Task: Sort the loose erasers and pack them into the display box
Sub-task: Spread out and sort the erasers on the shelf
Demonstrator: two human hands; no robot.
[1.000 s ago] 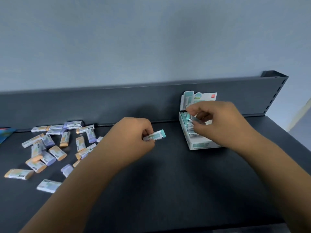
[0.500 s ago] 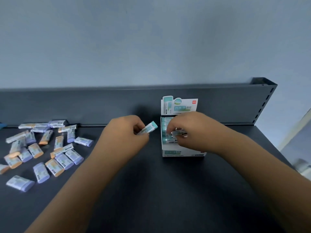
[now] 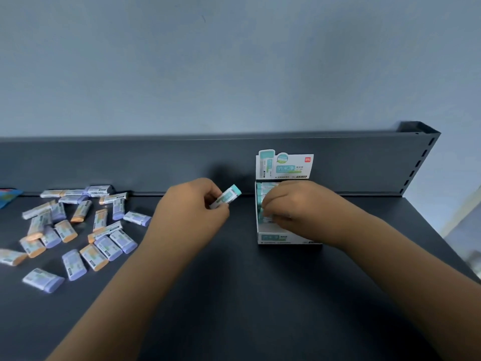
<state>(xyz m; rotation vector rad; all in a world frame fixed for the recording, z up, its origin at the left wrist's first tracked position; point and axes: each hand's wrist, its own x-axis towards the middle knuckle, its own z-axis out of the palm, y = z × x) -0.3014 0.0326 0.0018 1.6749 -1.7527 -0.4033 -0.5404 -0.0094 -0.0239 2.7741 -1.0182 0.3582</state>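
On the left part of the dark grey counter (image 3: pixel 234 295) lie the loose purple and orange erasers in white paper sleeves (image 3: pixel 73 264), scattered and well apart from both hands. The left hand (image 3: pixel 190 212) is between this pile and the box. Its fingers (image 3: pixel 218 213) pinch the lower end of a teal eraser with a white sleeve (image 3: pixel 226 196), and the teal end points up and to the right, near the box but not touching it. The white and teal cardboard display box (image 3: pixel 270 237) stands near the back wall, with teal erasers (image 3: pixel 260 204) packed inside. The right hand (image 3: pixel 294 212) is over its opening, with the fingers curled down among those erasers. I cannot tell if they hold one.
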